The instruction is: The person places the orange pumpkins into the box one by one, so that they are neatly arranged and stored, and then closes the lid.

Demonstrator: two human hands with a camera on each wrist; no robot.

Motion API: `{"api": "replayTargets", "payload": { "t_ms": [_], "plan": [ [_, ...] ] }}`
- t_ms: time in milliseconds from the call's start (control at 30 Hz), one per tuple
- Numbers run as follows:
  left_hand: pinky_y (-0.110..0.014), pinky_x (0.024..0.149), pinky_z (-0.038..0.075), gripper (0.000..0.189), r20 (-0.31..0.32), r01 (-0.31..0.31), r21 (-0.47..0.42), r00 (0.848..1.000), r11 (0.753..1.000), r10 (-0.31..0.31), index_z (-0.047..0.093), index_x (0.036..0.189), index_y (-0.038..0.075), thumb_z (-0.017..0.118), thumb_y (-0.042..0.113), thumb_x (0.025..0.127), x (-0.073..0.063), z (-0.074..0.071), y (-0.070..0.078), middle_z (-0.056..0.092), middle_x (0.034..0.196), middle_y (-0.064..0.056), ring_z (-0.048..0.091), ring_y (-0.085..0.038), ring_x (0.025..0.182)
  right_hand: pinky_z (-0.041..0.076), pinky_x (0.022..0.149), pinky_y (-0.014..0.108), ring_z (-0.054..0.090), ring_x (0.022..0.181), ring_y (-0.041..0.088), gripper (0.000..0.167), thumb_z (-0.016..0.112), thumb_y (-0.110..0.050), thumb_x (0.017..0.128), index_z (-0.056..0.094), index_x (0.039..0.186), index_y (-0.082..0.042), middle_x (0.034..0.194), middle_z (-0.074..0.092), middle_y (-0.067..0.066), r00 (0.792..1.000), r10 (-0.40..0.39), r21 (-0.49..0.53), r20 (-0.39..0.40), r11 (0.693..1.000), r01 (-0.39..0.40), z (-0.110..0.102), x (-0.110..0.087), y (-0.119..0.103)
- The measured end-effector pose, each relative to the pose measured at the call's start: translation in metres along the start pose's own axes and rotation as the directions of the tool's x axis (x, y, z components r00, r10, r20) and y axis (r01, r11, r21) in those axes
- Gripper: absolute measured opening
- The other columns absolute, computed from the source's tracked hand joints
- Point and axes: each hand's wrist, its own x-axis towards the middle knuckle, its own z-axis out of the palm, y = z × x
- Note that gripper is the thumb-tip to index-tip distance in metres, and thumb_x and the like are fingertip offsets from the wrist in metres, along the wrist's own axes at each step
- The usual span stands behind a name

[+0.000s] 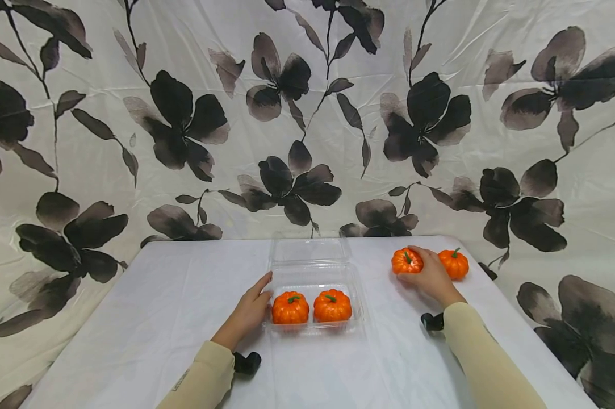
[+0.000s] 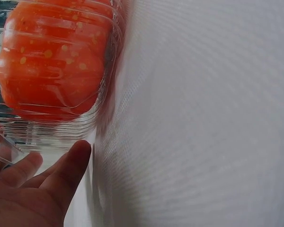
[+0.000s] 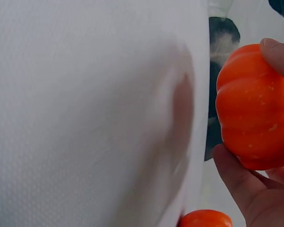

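Note:
A clear plastic clamshell container (image 1: pixel 359 301) stands on the table with its lid (image 1: pixel 309 251) tipped back. Inside its front part sit two small orange pumpkins, a left one (image 1: pixel 290 308) and a right one (image 1: pixel 333 305). My left hand (image 1: pixel 248 312) rests against the container's left side, its fingers mostly straight. With thumb and fingers my right hand (image 1: pixel 430 278) grips a third pumpkin (image 3: pixel 255 109), which is raised off the cloth in the right wrist view. Just right of that hand, another pumpkin (image 1: pixel 454 264) sits on the table.
A white cloth covers the table (image 1: pixel 184 284). Behind it hangs a pale curtain (image 1: pixel 358 142) with dark flowers. Both wrists wear small black cameras, one on the left (image 1: pixel 247 363) and one on the right (image 1: pixel 432 322).

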Motion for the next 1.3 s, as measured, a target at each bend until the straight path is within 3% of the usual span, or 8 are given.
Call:
{"api": "replayTargets", "payload": {
  "t_ms": [333,733,1033,1300],
  "plan": [
    [-0.058,0.114,0.028,0.055,-0.003,-0.008,-0.003,1.000,1.000,0.007,0.028,0.154,0.019,0.038,0.022,0.101,0.001,0.000,-0.001,0.035,0.156,-0.011,0.038,-0.036,0.140,0.029,0.110,0.066,0.035,0.135,0.045,0.085,0.079,-0.040,0.077,0.037,0.148,-0.019,0.151,0.032,0.022,0.995,-0.102,0.035,0.001,0.994,0.101,0.002,-0.005,-0.012],
    [-0.059,0.114,0.028,0.054,-0.016,-0.025,0.008,1.000,1.000,0.025,0.030,0.153,0.016,0.038,0.019,0.100,-0.001,-0.001,0.000,0.037,0.155,-0.012,0.037,-0.037,0.141,0.032,0.107,0.067,0.038,0.133,0.045,0.084,0.081,-0.041,0.075,0.039,0.147,-0.026,0.151,0.031,0.017,0.988,-0.151,0.024,0.019,0.988,0.151,0.011,-0.007,-0.025],
    [-0.057,0.114,0.029,0.054,-0.012,-0.028,0.004,1.000,1.000,0.028,0.029,0.153,0.016,0.039,0.019,0.100,-0.001,-0.001,-0.001,0.037,0.155,-0.012,0.037,-0.036,0.140,0.038,0.105,0.062,0.034,0.137,0.044,0.068,0.067,-0.018,0.085,0.040,0.147,-0.026,0.158,0.024,0.014,0.977,-0.211,0.095,0.037,0.974,0.206,0.014,-0.012,-0.029],
    [-0.058,0.114,0.029,0.054,-0.016,-0.012,-0.008,1.000,1.000,0.011,0.029,0.154,0.018,0.039,0.021,0.100,0.000,-0.001,-0.001,0.036,0.156,-0.010,0.039,-0.035,0.140,0.042,0.105,0.058,0.033,0.140,0.042,0.065,0.064,-0.013,0.087,0.042,0.146,-0.029,0.157,0.029,0.009,0.965,-0.260,0.178,0.042,0.952,0.249,0.014,-0.014,-0.034]
  ]
}}
